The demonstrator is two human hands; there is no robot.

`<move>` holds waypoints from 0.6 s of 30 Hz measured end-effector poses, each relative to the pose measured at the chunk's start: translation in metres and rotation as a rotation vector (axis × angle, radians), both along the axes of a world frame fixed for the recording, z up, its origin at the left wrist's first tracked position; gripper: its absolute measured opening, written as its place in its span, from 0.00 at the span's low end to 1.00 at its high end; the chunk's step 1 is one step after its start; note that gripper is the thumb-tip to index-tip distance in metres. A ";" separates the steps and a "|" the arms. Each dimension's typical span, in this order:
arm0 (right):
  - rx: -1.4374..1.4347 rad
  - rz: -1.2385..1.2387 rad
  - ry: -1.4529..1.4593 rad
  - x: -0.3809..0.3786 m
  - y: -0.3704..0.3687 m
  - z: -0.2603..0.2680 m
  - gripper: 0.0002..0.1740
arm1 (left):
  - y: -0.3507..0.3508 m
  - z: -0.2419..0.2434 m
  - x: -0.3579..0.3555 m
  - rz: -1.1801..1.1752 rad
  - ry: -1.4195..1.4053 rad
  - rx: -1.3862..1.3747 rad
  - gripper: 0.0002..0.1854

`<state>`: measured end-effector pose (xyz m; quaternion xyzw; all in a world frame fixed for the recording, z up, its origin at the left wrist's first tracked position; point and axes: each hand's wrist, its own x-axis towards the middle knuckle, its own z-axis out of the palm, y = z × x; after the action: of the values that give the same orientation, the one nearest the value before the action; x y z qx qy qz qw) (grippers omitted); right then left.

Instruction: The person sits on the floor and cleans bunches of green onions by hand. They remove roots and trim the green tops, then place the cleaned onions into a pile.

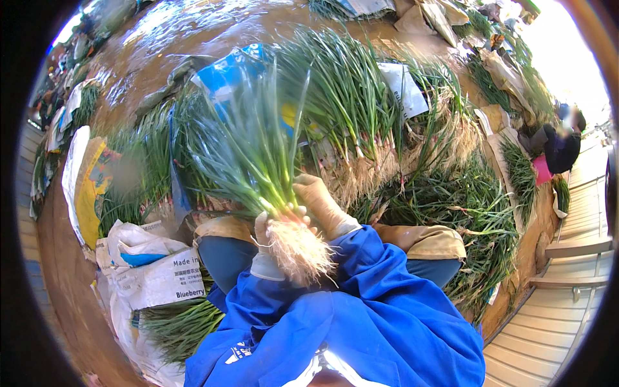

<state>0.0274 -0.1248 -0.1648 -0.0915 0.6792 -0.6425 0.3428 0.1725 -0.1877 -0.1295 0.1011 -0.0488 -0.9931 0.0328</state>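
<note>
A thick bunch of green onions (271,179) is upright in front of my chest, its long green leaves pointing away and its pale tangled roots towards me. My left hand (265,237), in a light glove, grips the bunch low on its left side, just by the roots. Around the right side of the stalks is my right hand (316,200), in a tan, soiled glove; the bunch hides part of its fingers. Beyond the hands, more green onions with roots (358,116) stand in a row. Loose green onions (464,208) are heaped at the right.
Printed woven sacks lie at the left (159,280) and behind the bunch (232,72). A yellow and white sack (87,188) stands far left. Wet brown floor (179,29) stretches beyond. Another person (561,145) sits far right beside a ribbed wall (556,309).
</note>
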 end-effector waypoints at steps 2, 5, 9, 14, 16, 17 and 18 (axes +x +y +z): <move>0.369 0.019 0.484 0.005 0.011 -0.003 0.13 | -0.004 -0.002 0.004 0.010 0.054 0.039 0.34; 0.733 0.480 0.605 -0.005 0.058 0.004 0.14 | -0.011 -0.005 0.009 0.016 0.284 0.108 0.37; 0.615 0.018 0.840 -0.040 0.081 0.017 0.18 | -0.011 -0.009 0.005 0.042 0.231 0.187 0.42; 0.866 -0.113 0.805 -0.077 0.050 0.019 0.18 | -0.021 -0.015 -0.005 -0.052 0.457 0.162 0.44; 0.749 -0.029 0.958 -0.068 0.049 0.011 0.15 | -0.023 -0.017 -0.002 -0.025 0.528 0.226 0.40; 0.639 -0.027 0.943 -0.061 0.051 0.007 0.15 | -0.023 -0.018 0.001 0.006 0.536 0.202 0.39; 0.532 -0.012 0.908 -0.054 0.057 0.003 0.15 | -0.023 -0.019 0.002 0.029 0.501 0.201 0.39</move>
<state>-0.0265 -0.0682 -0.1617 -0.2665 0.8996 -0.3454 0.0214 0.1744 -0.2110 -0.1486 -0.1443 0.0610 -0.9865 0.0479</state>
